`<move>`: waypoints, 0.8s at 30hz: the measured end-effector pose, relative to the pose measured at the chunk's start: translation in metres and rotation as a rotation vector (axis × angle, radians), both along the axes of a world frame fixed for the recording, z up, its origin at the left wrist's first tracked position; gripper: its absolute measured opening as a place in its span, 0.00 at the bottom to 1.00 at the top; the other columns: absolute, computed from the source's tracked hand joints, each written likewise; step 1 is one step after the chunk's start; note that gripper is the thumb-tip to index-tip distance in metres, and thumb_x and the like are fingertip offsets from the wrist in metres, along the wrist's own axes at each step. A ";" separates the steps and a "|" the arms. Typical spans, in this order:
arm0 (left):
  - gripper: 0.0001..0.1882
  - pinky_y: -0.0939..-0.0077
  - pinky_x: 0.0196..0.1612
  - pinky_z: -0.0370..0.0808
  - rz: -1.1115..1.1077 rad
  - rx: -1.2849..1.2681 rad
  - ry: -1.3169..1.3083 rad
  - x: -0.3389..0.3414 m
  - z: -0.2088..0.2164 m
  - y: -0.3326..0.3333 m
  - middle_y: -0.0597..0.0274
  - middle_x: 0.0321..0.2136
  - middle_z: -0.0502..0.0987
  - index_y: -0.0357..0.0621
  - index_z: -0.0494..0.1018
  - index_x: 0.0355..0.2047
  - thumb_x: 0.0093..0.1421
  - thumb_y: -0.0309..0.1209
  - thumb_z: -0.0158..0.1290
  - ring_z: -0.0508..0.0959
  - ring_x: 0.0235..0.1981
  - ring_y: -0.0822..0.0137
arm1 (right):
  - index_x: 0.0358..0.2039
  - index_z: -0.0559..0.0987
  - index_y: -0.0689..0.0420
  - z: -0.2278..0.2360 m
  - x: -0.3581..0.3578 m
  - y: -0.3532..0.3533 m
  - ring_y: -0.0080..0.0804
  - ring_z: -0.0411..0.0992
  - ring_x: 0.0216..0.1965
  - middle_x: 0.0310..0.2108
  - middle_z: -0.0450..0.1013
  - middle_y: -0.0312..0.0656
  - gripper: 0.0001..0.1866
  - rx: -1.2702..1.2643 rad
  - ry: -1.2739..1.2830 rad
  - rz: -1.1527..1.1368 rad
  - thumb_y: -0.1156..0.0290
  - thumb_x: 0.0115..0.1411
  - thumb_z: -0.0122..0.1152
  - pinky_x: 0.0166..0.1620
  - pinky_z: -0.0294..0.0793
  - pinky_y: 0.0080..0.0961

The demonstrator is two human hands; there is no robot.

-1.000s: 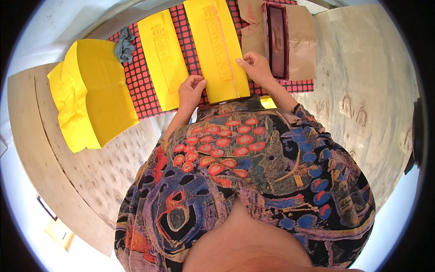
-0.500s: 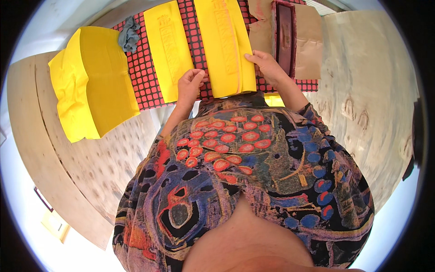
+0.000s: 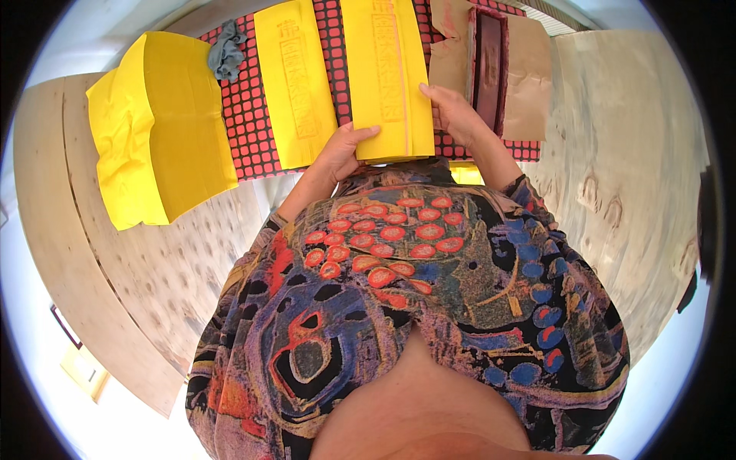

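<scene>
Head view, upper centre: your left hand [image 3: 342, 150] and right hand [image 3: 458, 113] pinched yellow paper [image 3: 383, 84], apparently aligning it, steadiness needed next.

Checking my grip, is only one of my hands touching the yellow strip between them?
No, the left hand touches the left edge of the yellow strip and the right hand its right edge.

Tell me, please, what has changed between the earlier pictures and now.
The left hand, clear of the right yellow sheet half a second ago, has moved right and now grips that sheet's lower left edge, thumb on top. The right hand stays at its right edge. The middle yellow sheet, grey rag and dark tray lie as before.
</scene>
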State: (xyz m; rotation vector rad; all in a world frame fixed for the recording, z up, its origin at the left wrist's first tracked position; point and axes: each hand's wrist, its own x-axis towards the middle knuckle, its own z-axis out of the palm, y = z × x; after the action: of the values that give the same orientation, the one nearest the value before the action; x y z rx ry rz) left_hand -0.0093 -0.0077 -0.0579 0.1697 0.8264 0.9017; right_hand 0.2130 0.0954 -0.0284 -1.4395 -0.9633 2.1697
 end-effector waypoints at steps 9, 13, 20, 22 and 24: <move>0.19 0.70 0.50 0.75 -0.023 0.081 0.215 -0.006 0.012 -0.008 0.56 0.45 0.79 0.34 0.70 0.52 0.60 0.25 0.55 0.79 0.45 0.65 | 0.56 0.72 0.58 -0.029 -0.026 0.077 0.31 0.72 0.51 0.52 0.74 0.38 0.26 -0.019 0.249 -0.059 0.53 0.65 0.53 0.55 0.69 0.31; 0.19 0.74 0.50 0.72 -0.070 0.237 0.436 -0.010 0.023 -0.013 0.62 0.44 0.78 0.35 0.71 0.53 0.62 0.29 0.53 0.77 0.44 0.70 | 0.58 0.69 0.59 -0.021 -0.045 0.107 0.36 0.70 0.54 0.54 0.72 0.41 0.23 -0.059 0.261 -0.148 0.60 0.68 0.51 0.58 0.68 0.34; 0.19 0.77 0.49 0.72 0.114 0.308 0.721 -0.046 0.075 -0.049 0.63 0.44 0.78 0.34 0.71 0.53 0.63 0.27 0.52 0.76 0.43 0.74 | 0.57 0.70 0.58 0.027 -0.081 0.097 0.31 0.73 0.52 0.52 0.73 0.38 0.20 0.048 0.468 0.000 0.62 0.68 0.51 0.53 0.72 0.32; 0.19 0.77 0.48 0.73 0.247 0.303 0.736 -0.065 0.087 -0.067 0.63 0.44 0.78 0.34 0.71 0.53 0.63 0.27 0.52 0.76 0.42 0.74 | 0.58 0.69 0.58 0.040 -0.111 0.084 0.31 0.71 0.54 0.54 0.72 0.39 0.21 0.069 0.538 0.054 0.62 0.68 0.51 0.55 0.70 0.32; 0.18 0.77 0.48 0.73 0.375 0.312 0.762 -0.082 0.105 -0.086 0.63 0.44 0.79 0.35 0.72 0.52 0.62 0.27 0.53 0.77 0.43 0.74 | 0.58 0.69 0.59 0.065 -0.142 0.076 0.31 0.70 0.54 0.54 0.71 0.39 0.21 0.111 0.586 0.104 0.62 0.68 0.51 0.56 0.69 0.32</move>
State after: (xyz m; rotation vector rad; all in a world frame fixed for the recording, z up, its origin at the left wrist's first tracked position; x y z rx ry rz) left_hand -0.0915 -0.0940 0.0467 0.6766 1.4484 1.3459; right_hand 0.0706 0.1717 0.0370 -0.6429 -0.9249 2.3596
